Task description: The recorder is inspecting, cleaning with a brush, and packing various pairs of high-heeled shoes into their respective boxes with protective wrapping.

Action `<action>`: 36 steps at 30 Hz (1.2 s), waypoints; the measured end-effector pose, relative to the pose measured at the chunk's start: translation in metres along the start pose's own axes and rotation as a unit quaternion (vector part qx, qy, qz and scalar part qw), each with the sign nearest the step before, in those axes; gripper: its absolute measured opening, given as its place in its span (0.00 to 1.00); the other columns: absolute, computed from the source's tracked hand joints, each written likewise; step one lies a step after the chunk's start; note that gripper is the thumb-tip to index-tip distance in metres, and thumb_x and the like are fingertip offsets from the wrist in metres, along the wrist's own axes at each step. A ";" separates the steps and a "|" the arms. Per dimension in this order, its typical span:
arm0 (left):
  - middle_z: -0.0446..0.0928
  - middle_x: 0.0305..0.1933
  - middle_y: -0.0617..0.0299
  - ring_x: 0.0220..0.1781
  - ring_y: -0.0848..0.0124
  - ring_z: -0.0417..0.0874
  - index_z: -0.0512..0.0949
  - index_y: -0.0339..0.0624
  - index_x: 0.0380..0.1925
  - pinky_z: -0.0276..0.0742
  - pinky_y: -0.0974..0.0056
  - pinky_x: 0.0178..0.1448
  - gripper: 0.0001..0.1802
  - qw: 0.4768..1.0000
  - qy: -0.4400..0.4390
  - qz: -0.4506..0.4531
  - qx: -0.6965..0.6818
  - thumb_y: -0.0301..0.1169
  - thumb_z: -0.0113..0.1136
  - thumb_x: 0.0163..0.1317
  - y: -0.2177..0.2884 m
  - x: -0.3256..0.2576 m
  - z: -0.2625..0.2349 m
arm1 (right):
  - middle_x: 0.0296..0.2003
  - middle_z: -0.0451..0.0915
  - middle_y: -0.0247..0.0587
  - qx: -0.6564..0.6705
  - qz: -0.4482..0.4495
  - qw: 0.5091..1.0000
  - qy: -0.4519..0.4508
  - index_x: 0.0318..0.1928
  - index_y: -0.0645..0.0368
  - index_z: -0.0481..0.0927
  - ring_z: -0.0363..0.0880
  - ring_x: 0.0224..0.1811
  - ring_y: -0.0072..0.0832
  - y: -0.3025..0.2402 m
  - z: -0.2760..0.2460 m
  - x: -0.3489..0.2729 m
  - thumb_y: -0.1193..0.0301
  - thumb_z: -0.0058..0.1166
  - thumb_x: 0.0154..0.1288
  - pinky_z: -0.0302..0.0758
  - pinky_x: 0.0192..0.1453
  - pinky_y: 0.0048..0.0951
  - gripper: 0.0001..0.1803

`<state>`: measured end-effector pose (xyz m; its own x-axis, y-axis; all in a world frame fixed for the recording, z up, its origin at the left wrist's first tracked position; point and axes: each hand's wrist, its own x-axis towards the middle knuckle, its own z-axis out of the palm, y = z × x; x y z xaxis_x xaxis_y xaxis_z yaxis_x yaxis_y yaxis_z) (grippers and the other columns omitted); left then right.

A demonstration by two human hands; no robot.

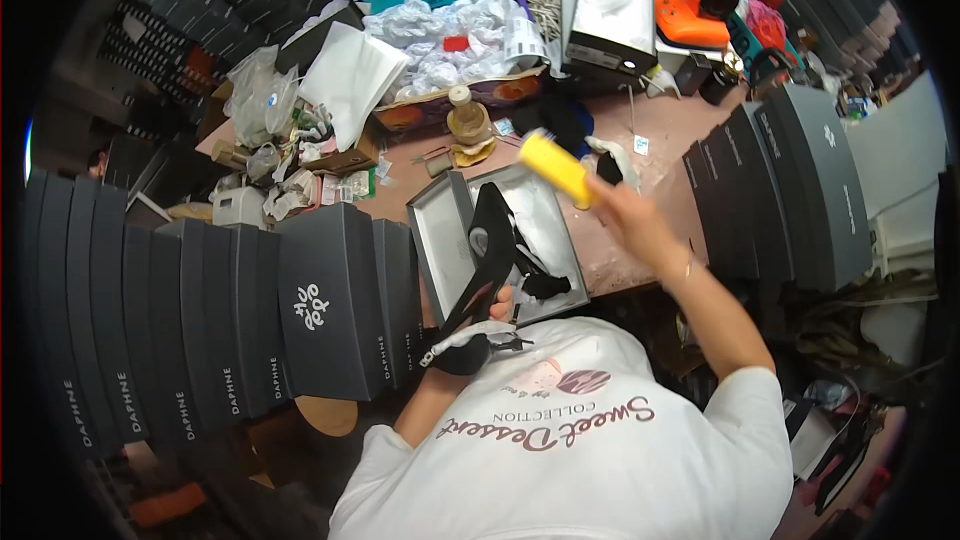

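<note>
My left hand [501, 303] grips the shoe [485, 275], long axis slanting up-right. Right hand [632, 227] is closed on the yellow tool [555, 168]; shoe sits down-left of it, apart.

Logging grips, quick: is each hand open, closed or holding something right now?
Left hand: closed, holding a black shoe; mostly hidden.
Right hand: closed, holding a blurred yellow object.

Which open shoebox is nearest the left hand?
The open grey shoebox at the near edge of the table, just beyond the left hand; another open shoebox sits farther back, beside the orange device.
</note>
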<state>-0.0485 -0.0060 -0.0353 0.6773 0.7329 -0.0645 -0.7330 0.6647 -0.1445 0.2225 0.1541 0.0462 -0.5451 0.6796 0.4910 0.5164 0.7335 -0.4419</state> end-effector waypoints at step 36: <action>0.75 0.52 0.60 0.52 0.70 0.75 0.64 0.38 0.60 0.72 0.64 0.59 0.43 0.679 0.098 0.003 0.728 0.21 0.72 0.39 0.019 0.022 0.137 | 0.43 0.78 0.39 0.736 0.308 0.535 -0.278 0.57 0.65 0.69 0.77 0.44 0.24 -0.077 0.040 0.037 0.53 0.64 0.54 0.75 0.49 0.24 0.37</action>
<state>-0.0564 0.0426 0.0954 0.5655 0.7973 -0.2112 0.0747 0.2056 0.9758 0.1358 0.1229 0.0684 -0.8943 0.3974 -0.2055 -0.1464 -0.6940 -0.7049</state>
